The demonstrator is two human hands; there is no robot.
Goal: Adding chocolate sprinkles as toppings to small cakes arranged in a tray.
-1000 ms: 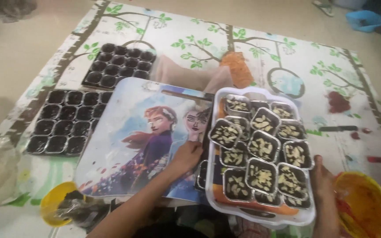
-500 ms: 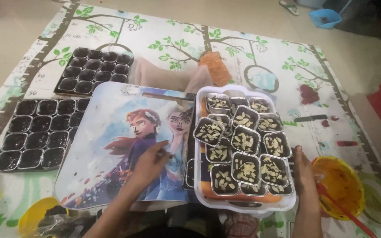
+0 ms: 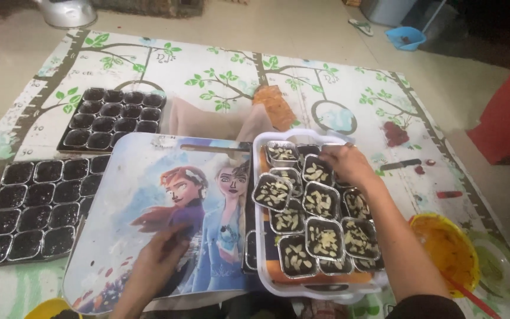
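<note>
- The right hand (image 3: 346,165) reaches forward over the white tray (image 3: 302,290), palm down, its fingers curled onto a foil cup (image 3: 317,170) near the tray's far end; whether they pinch the cup or only touch it cannot be told.
- The left hand (image 3: 160,254) rests on the picture board (image 3: 149,195), fingers loosely bent and lying flat on its surface, gripping nothing.
- About a dozen foil cups sit in the white tray, partly stacked; some are hidden under others, so the exact number is unclear.
- Each is a small rectangular silver cup of dark batter strewn with pale almond slivers.
- Two black baking trays lie to the left: the far one (image 3: 113,118) has twelve dark, untopped cups in three rows of four; the near one (image 3: 30,207) shows about fifteen.
- An orange bowl (image 3: 444,248) stands just right of the white tray, on the tree-patterned mat (image 3: 219,77).
- The board carries two cartoon figures and lies between the near black tray and the white tray.
</note>
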